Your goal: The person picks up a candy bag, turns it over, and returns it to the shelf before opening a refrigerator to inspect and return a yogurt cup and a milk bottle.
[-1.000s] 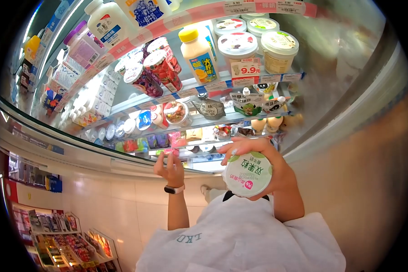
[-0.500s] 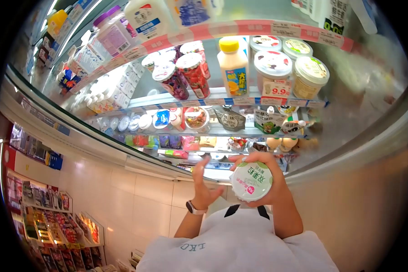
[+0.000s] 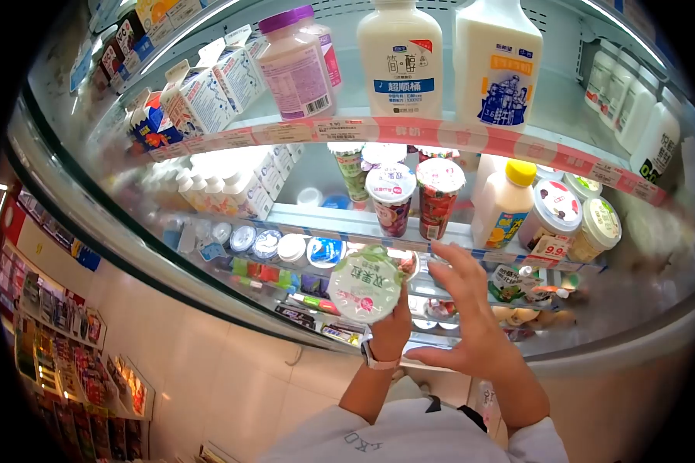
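My left hand (image 3: 394, 328), with a watch on its wrist, holds a cup with a white and green lid (image 3: 365, 284) in front of the fridge shelves. The lid faces me and hides most of the fingers. To its right, my right hand (image 3: 475, 328) is raised with thumb and fingers apart and nothing in it. Just beyond the hands, a purple fruit cup (image 3: 391, 199) and a red fruit cup (image 3: 440, 197) stand upright on the middle shelf.
A yellow-capped bottle (image 3: 503, 204) and white-lidded tubs (image 3: 552, 212) stand right of the cups. Large milk bottles (image 3: 400, 65) fill part of the upper shelf. The fridge's curved edge (image 3: 208, 309) runs along the left. Snack racks (image 3: 66, 339) are at lower left.
The lidded cup has passed from my right hand to my left and moved left. My right hand is now open and raised. The view has shifted, showing more of the upper shelf.
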Motion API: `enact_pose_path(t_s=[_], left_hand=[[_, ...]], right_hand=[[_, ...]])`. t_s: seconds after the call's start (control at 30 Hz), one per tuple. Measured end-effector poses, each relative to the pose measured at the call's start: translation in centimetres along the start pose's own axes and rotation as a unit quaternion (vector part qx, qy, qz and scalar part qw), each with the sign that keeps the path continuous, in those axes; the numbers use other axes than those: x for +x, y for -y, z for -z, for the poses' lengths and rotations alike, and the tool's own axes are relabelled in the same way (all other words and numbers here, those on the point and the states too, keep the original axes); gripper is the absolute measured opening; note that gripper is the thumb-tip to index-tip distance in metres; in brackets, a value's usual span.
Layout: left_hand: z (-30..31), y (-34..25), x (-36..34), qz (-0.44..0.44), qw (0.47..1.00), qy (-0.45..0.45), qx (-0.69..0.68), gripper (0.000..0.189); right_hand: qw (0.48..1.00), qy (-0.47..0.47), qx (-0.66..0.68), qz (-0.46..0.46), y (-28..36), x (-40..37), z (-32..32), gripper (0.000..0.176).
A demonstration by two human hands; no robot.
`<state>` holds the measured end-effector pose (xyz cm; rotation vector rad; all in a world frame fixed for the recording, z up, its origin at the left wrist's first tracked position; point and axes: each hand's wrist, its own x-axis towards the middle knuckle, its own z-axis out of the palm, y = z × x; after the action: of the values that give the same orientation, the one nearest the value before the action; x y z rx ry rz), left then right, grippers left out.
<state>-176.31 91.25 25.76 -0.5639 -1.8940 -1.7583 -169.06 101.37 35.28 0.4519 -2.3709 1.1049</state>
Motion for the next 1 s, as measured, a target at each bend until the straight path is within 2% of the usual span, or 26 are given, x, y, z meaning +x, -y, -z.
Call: enact_pose_path(t_s=[0.07, 0.13, 0.17, 0.27, 0.3, 0.33, 0.43, 0.53, 0.57, 0.67, 0.77, 1.0], left_hand=[[-0.2, 1.5, 1.5, 0.123, 0.992, 0.022, -0.037, 0.04], [-1.3, 1.8, 3.5, 0.092, 0.992, -0.045, -0.07, 0.052], [-1.8, 1.9, 4.5, 0.074, 0.991, -0.077, -0.085, 0.06], [-2.4, 3.7, 6.1, 0.1, 0.977, -0.136, -0.13, 0.062], [-2.5, 4.4, 6.6, 0.111, 0.972, -0.149, -0.143, 0.062], [-2.4, 5.3, 7.1, 0.071, 0.978, -0.167, -0.106, 0.065], [-3.8, 5.6, 8.9, 0.026, 0.944, -0.299, -0.135, 0.045], [-3.2, 5.5, 9.7, 0.068, 0.975, -0.191, -0.088, 0.053], [-3.1, 6.0, 9.8, 0.048, 0.984, -0.161, -0.057, 0.058], [-4.0, 6.9, 10.1, 0.022, 0.975, -0.2, -0.099, 0.059], [-3.3, 7.4, 10.2, 0.07, 0.985, -0.156, -0.037, 0.062], [-2.6, 7.8, 9.6, 0.1, 0.984, -0.107, 0.104, 0.065]], right_hand=[[0.999, -0.029, -0.011, -0.022, 0.0, 0.5, 0.7, 0.069], [0.998, -0.054, -0.016, -0.036, -0.6, 0.5, 0.8, 0.06], [0.995, -0.079, 0.004, -0.065, -0.4, 0.6, 0.6, 0.049], [0.992, -0.056, 0.027, -0.106, -1.6, 0.1, 0.3, 0.045], [0.991, -0.06, 0.031, -0.113, -1.7, 0.0, 0.2, 0.039], [0.992, -0.049, 0.036, -0.111, -1.9, -0.1, 0.1, 0.037], [0.993, -0.04, 0.035, -0.102, -2.2, -0.6, -0.1, 0.032], [0.992, -0.03, 0.05, -0.113, -2.4, -1.1, -0.2, 0.033], [0.993, -0.032, 0.038, -0.105, -2.4, -1.2, -0.2, 0.033], [0.993, -0.001, 0.07, -0.098, -2.4, -1.5, -0.3, 0.033], [0.994, 0.014, 0.05, -0.101, -2.6, -1.7, -0.5, 0.033], [0.992, -0.002, 0.055, -0.117, -2.8, -1.6, -0.7, 0.032]])
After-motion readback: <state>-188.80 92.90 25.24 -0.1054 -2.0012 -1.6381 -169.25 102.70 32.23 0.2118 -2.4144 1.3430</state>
